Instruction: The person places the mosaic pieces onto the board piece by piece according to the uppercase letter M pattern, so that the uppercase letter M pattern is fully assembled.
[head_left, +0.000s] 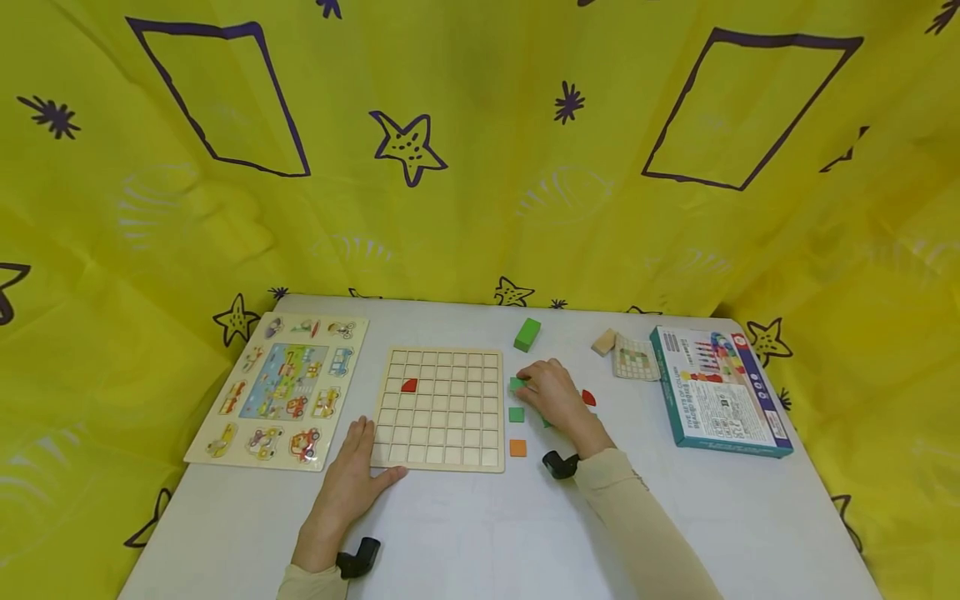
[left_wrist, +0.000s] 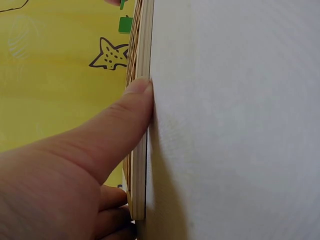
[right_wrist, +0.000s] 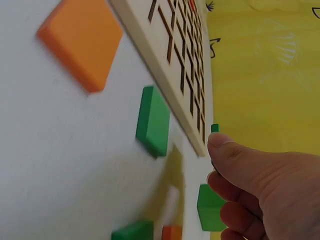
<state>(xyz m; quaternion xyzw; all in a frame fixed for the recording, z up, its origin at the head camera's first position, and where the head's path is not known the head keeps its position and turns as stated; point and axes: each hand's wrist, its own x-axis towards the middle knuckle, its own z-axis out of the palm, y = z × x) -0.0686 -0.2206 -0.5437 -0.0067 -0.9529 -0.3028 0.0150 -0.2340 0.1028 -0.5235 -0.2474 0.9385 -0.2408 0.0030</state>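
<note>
A wooden grid board (head_left: 448, 408) lies on the white table with a red quarter-round tile (head_left: 409, 386) in one of its cells. My left hand (head_left: 348, 475) rests at the board's near left corner, fingers straight along the side and thumb against the front edge. Beyond the board's right edge, my right hand (head_left: 557, 400) pinches a green tile (right_wrist: 215, 128) between thumb and fingers. Beside the board lie another green tile (head_left: 516, 414) and an orange square tile (head_left: 517, 448). A green piece (head_left: 547, 423) shows partly from under the right hand, with a red tile (head_left: 588, 397) past it.
A picture puzzle board (head_left: 337, 333) is at the left. Toward the back stand a green block (head_left: 527, 334) and a plain wooden block (head_left: 603, 342), near a pattern card (head_left: 636, 360). A toy box (head_left: 723, 387) lies at the right. Yellow curtains (head_left: 480, 233) surround the table.
</note>
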